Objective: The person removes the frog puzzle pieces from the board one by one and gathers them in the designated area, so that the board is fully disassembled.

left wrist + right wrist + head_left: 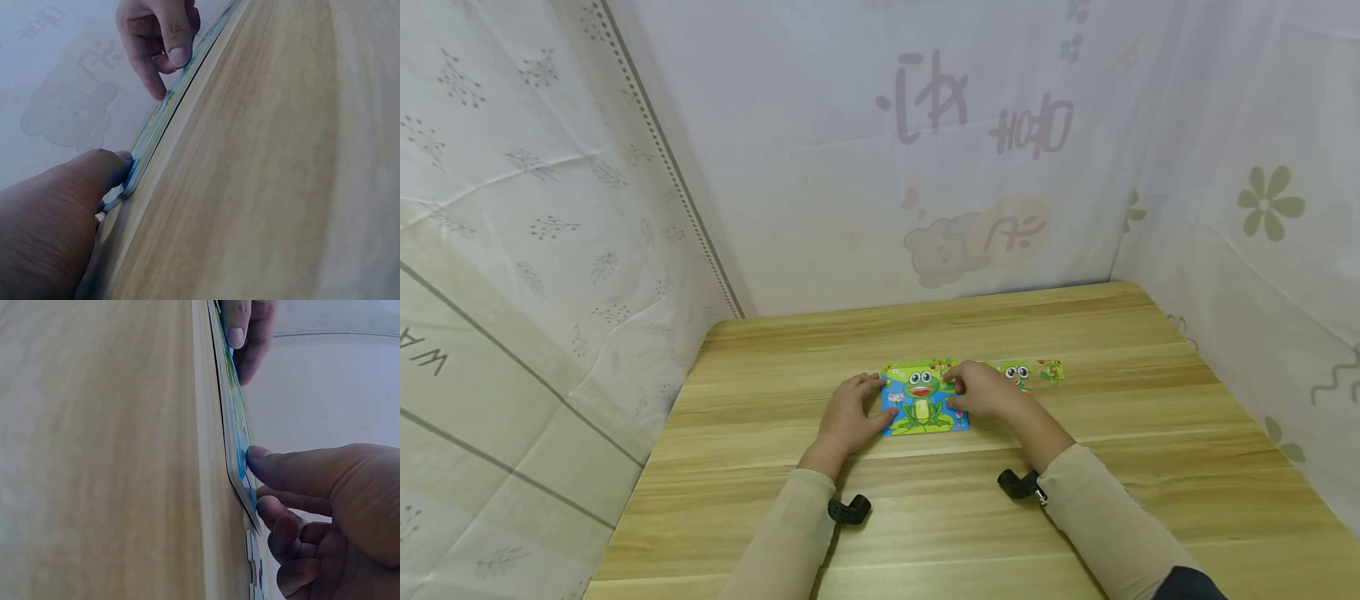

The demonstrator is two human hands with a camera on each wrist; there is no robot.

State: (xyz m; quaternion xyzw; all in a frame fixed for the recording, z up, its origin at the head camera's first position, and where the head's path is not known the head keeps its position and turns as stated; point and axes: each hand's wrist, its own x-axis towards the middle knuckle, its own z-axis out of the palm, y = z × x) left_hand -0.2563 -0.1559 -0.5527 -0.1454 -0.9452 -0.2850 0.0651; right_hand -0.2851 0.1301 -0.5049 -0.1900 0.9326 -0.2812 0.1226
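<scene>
Sleeves (1108,518) forward | left hand (852,412) spread, thumb on frog puzzle (922,410) | right hand (988,390) curled at its edge, can't tell if clamped

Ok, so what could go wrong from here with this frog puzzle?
The loose jigsaw pieces lie close to the right hand, so it might bump them out of place. The frog puzzle lies on the wood-grain table with the left hand and right hand touching opposite sides, so an uneven push could slide it.
</scene>
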